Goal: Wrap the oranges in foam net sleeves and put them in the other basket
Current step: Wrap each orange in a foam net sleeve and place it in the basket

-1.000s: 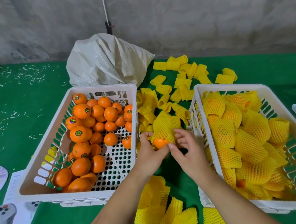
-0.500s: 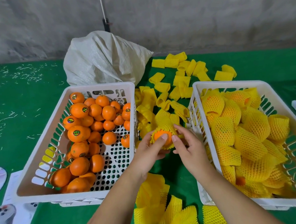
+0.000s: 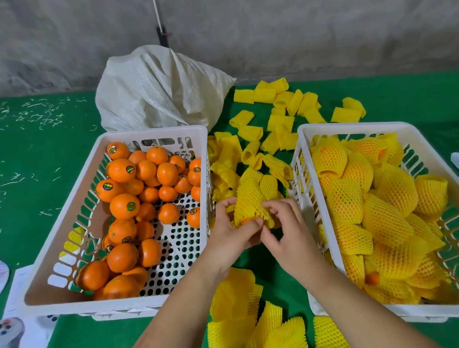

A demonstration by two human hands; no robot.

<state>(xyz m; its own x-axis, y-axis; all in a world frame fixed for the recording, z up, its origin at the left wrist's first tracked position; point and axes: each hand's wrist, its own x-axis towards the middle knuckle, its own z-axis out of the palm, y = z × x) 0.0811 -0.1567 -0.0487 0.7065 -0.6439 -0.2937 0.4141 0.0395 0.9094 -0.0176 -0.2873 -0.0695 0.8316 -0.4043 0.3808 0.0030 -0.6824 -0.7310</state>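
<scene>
The full basket (image 3: 305,143) of wrapped fruit sits at the green table's right edge, just right of the right hand (image 3: 290,232). Between the baskets, both hands, left hand (image 3: 230,235) included, pinch a foam sleeve (image 3: 249,202), long axis upright, around an orange (image 3: 248,221).

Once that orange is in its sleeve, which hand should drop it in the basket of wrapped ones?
Probably the right hand: it grips the sleeved orange too and is nearer the right basket of wrapped fruit.
</scene>
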